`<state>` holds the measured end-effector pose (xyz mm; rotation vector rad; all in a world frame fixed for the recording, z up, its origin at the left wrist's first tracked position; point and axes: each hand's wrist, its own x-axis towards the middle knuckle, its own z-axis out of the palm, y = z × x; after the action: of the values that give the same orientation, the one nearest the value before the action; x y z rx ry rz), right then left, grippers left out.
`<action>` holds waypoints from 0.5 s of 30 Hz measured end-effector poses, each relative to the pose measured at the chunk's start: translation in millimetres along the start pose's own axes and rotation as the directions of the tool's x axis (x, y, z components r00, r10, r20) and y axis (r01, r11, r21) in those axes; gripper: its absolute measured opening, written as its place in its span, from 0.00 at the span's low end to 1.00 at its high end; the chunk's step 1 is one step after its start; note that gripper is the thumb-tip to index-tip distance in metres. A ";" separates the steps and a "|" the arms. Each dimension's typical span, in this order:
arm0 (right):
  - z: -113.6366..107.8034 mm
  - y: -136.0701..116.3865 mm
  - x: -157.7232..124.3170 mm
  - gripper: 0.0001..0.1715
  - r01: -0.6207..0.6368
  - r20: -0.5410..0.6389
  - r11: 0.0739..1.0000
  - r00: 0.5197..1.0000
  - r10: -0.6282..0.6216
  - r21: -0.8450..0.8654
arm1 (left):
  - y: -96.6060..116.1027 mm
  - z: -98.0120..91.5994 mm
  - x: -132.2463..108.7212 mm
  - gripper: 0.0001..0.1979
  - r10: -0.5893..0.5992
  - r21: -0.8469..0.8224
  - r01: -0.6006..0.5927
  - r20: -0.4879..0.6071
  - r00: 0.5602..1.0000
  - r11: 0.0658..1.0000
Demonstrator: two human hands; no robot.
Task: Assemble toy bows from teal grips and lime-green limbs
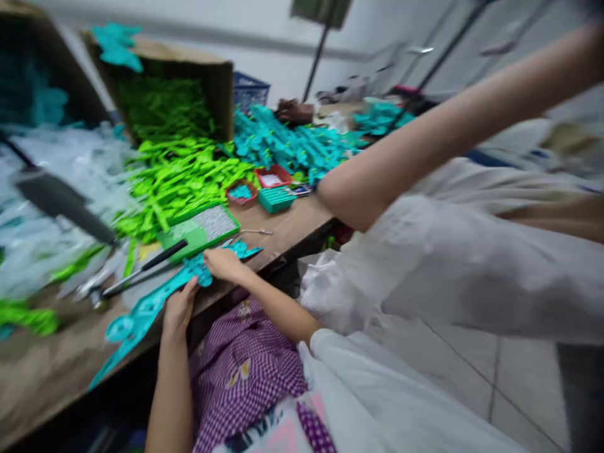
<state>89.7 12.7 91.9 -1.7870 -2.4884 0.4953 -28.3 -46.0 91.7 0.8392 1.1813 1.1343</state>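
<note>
A long teal plastic piece (155,299) with a ring-shaped part lies slanted along the table's near edge. My left hand (180,307) grips its near side around the middle, thumb on top. Closed fingers of my right hand (223,264) press on the same piece farther right; whether they also pinch something small is hidden. Just beyond the piece lies a hammer (153,264) with a black grip. Behind it sits a green tray (201,229) of small silvery parts, and a thin metal tool (256,231) rests to its right.
Lime-green plastic parts (184,179) spill from a cardboard box (221,94). Teal parts (292,141) are heaped behind small red trays (278,173) and a teal box (276,200). Clear bags (85,170) crowd the left. Another person's arm (438,119) extends across the right.
</note>
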 end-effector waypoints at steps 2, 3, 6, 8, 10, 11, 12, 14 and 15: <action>4.8 0.9 2.2 0.20 -0.001 0.015 1.000 1.000 0.001 -0.003 | -38.8 -29.9 14.9 0.31 0.008 -0.234 -0.020 -0.052 0.999 0.972; 7.1 1.4 2.8 0.21 -0.001 0.020 1.000 1.000 0.001 -0.005 | -51.0 -38.3 21.5 0.34 0.017 -0.274 -0.027 -0.038 0.999 0.961; 11.7 3.5 1.2 0.20 0.000 0.029 1.000 1.000 0.001 -0.011 | -64.7 -45.3 33.2 0.37 0.031 -0.320 -0.030 -0.004 1.000 0.947; 13.1 5.5 -1.3 0.20 0.012 0.030 1.000 0.999 -0.011 -0.011 | -63.5 -42.6 33.2 0.38 0.029 -0.325 -0.026 0.005 1.000 0.945; 14.3 7.7 -3.7 0.19 0.020 0.013 1.000 1.000 -0.020 -0.008 | -60.8 -39.8 29.9 0.39 0.019 -0.324 -0.020 -0.005 1.000 0.946; 15.1 8.8 -4.8 0.19 0.019 -0.003 1.000 1.000 -0.019 -0.006 | -59.6 -39.0 28.1 0.39 0.010 -0.324 -0.014 -0.015 1.000 0.946; 15.9 9.7 -5.7 0.19 0.015 -0.021 1.000 1.000 -0.015 -0.004 | -58.6 -38.6 26.7 0.39 -0.002 -0.326 -0.006 -0.024 1.000 0.945; 17.6 11.1 -7.6 0.19 -0.003 -0.050 1.000 0.999 0.003 -0.003 | -57.6 -38.8 25.5 0.38 -0.026 -0.328 0.015 -0.030 0.999 0.945; 18.3 11.7 -8.6 0.19 -0.013 -0.057 1.000 0.998 0.013 -0.006 | -57.6 -39.2 25.6 0.37 -0.038 -0.328 0.026 -0.029 0.999 0.944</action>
<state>99.3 3.8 72.7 -1.7943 -2.4450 0.4320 -53.8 -38.5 22.4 0.5444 0.9934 1.2802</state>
